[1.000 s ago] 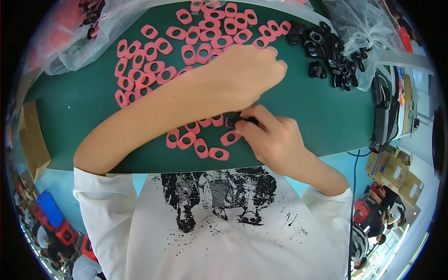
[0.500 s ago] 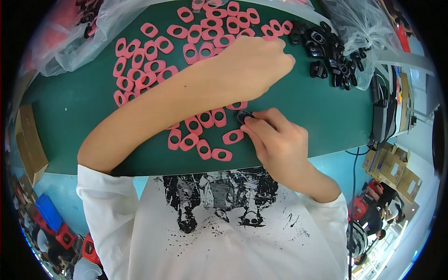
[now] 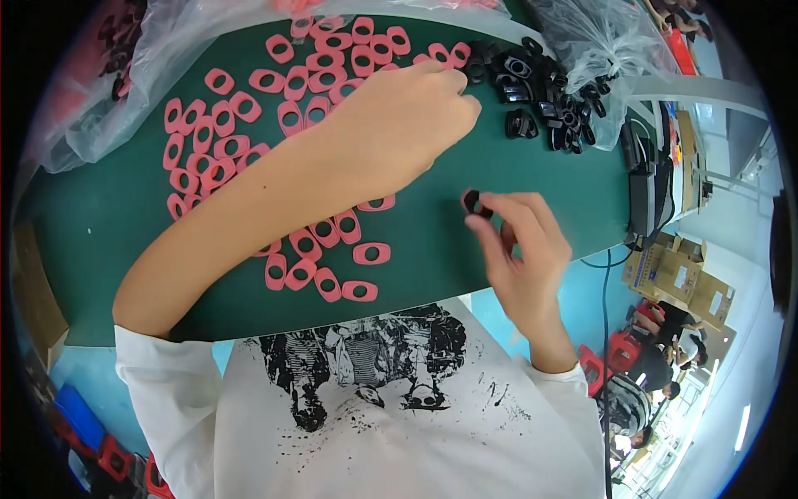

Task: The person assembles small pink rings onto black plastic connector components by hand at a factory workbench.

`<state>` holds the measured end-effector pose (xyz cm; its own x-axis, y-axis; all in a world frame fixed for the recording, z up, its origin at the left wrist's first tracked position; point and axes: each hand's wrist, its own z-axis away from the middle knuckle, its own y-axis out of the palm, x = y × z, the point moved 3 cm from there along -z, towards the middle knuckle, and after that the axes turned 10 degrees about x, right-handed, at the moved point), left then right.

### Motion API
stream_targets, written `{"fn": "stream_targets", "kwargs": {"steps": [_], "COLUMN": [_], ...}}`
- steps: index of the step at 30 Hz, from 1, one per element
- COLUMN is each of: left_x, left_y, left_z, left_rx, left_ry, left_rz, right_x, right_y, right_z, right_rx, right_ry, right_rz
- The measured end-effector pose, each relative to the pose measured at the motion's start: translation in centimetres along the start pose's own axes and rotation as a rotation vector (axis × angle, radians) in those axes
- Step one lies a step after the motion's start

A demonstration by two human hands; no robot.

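Observation:
Between the thumb and fingertips of my right hand (image 3: 532,249) is a small black plastic piece (image 3: 472,202), with a trace of pink at its edge. This hand is raised over the green table, right of the pink pieces. My left arm reaches across the table. My left hand (image 3: 416,112) shows its back, fingers curled under near the far pink pieces and the black pile; whatever they hold is hidden. Many flat pink plastic pieces with an oval hole, such as one near piece (image 3: 360,291), lie spread around and partly beneath my left forearm.
A pile of glossy black parts (image 3: 549,104) lies at the far right, beside a clear plastic bag (image 3: 615,62). More clear plastic sheeting (image 3: 100,125) drapes over the far left. The green table (image 3: 432,266) has its near edge against my shirt. Cardboard boxes (image 3: 677,274) stand beyond its right side.
My right hand has moved right with the black piece, away from the pink pieces. My left hand stays curled near the far pink pieces. The whole view has shifted, the table appearing further left.

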<state>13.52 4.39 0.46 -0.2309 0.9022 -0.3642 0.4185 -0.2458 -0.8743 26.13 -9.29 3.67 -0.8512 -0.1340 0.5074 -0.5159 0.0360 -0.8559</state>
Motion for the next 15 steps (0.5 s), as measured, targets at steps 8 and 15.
{"fn": "stream_targets", "kwargs": {"steps": [8, 15], "left_x": [-1.0, 0.1], "left_y": [0.2, -4.9], "left_z": [0.4, 1.5], "left_rx": [0.13, 0.057], "left_ry": [-0.026, -0.21], "left_rz": [-0.018, 0.615], "right_x": [-2.4, -4.2], "right_y": [1.8, 0.2], "right_z": [-0.2, -5.4], "right_rx": [-0.043, 0.016], "right_ry": [-0.058, -0.089], "right_rz": [-0.001, -0.561]}}
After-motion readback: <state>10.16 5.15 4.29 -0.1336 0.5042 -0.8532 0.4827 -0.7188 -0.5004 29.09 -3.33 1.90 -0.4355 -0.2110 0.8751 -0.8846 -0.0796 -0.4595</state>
